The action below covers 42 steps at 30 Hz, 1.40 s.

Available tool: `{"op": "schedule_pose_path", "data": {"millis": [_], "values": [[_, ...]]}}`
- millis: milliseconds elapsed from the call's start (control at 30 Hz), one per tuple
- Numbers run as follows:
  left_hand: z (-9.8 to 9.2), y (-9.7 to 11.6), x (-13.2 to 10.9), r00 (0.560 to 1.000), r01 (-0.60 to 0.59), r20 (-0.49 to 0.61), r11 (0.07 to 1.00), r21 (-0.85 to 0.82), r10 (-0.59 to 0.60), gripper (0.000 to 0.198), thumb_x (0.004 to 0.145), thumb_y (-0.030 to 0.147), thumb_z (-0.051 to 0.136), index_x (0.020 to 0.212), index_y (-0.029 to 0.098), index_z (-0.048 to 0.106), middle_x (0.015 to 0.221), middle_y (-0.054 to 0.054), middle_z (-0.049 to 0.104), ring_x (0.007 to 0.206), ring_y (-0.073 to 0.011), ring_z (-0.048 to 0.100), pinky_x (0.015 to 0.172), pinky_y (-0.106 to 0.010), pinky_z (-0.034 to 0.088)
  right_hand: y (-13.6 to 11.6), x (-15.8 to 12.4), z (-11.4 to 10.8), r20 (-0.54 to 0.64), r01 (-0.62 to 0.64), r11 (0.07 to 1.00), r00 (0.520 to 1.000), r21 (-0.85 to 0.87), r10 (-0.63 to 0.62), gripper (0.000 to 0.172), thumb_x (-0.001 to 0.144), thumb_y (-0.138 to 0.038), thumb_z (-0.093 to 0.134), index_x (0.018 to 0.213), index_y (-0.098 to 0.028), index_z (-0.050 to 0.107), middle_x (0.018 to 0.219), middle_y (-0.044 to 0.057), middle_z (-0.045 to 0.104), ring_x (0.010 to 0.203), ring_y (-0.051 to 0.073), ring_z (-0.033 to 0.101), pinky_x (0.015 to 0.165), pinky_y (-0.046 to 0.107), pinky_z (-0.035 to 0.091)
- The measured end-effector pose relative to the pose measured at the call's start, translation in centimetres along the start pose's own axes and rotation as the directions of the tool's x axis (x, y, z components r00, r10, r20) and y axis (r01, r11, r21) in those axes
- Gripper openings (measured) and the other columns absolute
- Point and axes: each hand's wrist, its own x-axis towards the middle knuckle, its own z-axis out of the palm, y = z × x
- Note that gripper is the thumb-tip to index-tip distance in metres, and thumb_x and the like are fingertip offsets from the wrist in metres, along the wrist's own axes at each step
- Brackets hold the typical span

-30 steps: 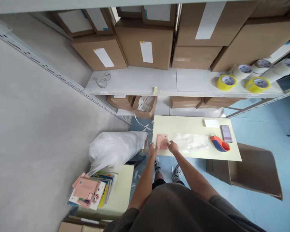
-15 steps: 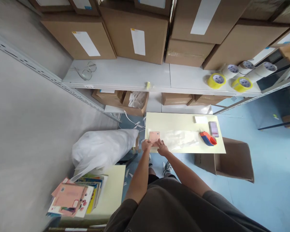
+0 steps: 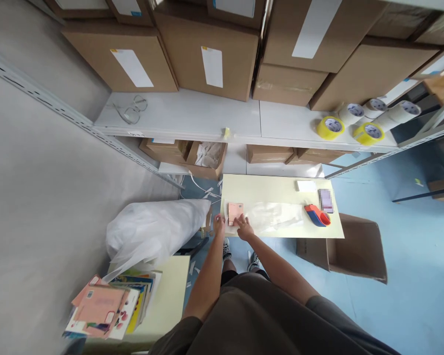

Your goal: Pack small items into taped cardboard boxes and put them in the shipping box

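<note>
A small pink booklet (image 3: 236, 211) lies near the left end of the pale yellow table (image 3: 261, 185). Clear plastic film (image 3: 277, 215) stretches from beside it toward the right. My right hand (image 3: 244, 228) rests on the booklet's lower right part, fingers spread. Just off the booklet's left side, at the table edge, my left hand (image 3: 219, 225) has its fingers curled together; anything between them is too small to make out. A red and blue tape dispenser (image 3: 317, 215) sits toward the right end, near a white stack of paper or cards (image 3: 306, 186) and a blurred purple item (image 3: 326, 200).
A stack of books (image 3: 107, 308) lies on a side table (image 3: 170, 286) at lower left, under a big white plastic bag (image 3: 155, 227). An open cardboard box (image 3: 358, 246) stands right of the table. Ahead, a shelf (image 3: 207, 111) bears cartons, tape rolls (image 3: 331, 127) and glasses (image 3: 132, 114).
My left hand has come off the booklet's lower left corner and moved slightly left. My right hand has shifted a little over the booklet, still touching it.
</note>
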Motion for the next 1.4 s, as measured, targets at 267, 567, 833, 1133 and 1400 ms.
{"op": "schedule_pose_path", "data": {"millis": [267, 567, 833, 1133, 1400], "values": [[0.2, 0.5, -0.3, 0.979, 0.12, 0.188, 0.971, -0.208, -0.081, 0.034, 0.087, 0.037, 0.074, 0.112, 0.014, 0.074, 0.088, -0.008, 0.078, 0.082, -0.0194, 0.072, 0.07, -0.028, 0.055, 1.2, -0.2, -0.4, 0.019, 0.055, 0.998, 0.998, 0.034, -0.055, 0.089, 0.09, -0.015, 0.055, 0.172, -0.029, 0.023, 0.182, 0.004, 0.002, 0.167, 0.035, 0.005, 0.13, 0.053, 0.025], [0.9, 3.5, -3.5, 0.992, -0.12, 0.047, 0.988, 0.094, 0.116, 0.01, 0.089, 0.029, 0.069, 0.093, 0.02, 0.071, 0.09, -0.007, 0.077, 0.09, -0.022, 0.071, 0.081, -0.029, 0.051, 0.0, 0.9, -2.4, -0.244, 0.146, 0.744, 0.97, 0.652, 0.023, 0.047, 0.1, -0.043, 0.049, 0.14, -0.026, 0.067, 0.145, 0.008, 0.068, 0.133, 0.026, 0.065, 0.111, 0.041, 0.052], [5.8, 6.4, -6.7, 0.952, -0.281, 0.201, 0.922, 0.267, 0.232, 0.033, 0.088, 0.024, 0.074, 0.118, 0.024, 0.061, 0.105, -0.007, 0.074, 0.097, -0.0233, 0.071, 0.082, -0.03, 0.047, 5.1, 0.2, -4.3, -0.273, 0.11, 0.501, 0.925, 0.858, 0.264, 0.051, 0.079, -0.048, 0.063, 0.118, -0.017, 0.073, 0.104, 0.011, 0.08, 0.093, 0.026, 0.077, 0.082, 0.038, 0.062], [13.5, 7.5, -6.7, 0.916, -0.382, 0.318, 0.764, 0.519, 0.242, 0.028, 0.096, 0.032, 0.063, 0.12, 0.018, 0.065, 0.133, -0.02, 0.061, 0.113, -0.0344, 0.064, 0.092, -0.042, 0.046, 13.6, -2.6, -4.4, -0.291, 0.083, 0.61, 0.923, 0.788, 0.25, 0.051, 0.082, -0.053, 0.064, 0.121, -0.023, 0.076, 0.116, 0.011, 0.08, 0.109, 0.032, 0.076, 0.086, 0.044, 0.064], [9.6, 3.7, -5.0, 0.88, -0.418, 0.331, 0.888, 0.193, 0.342, 0.036, 0.092, 0.006, 0.055, 0.121, 0.017, 0.074, 0.124, -0.014, 0.073, 0.117, -0.0256, 0.067, 0.103, -0.034, 0.047, 10.6, 0.2, -3.7, -0.231, 0.104, 0.55, 0.959, 0.829, 0.167, 0.047, 0.075, -0.049, 0.076, 0.114, -0.022, 0.081, 0.117, 0.009, 0.081, 0.125, 0.036, 0.069, 0.111, 0.052, 0.052]]}}
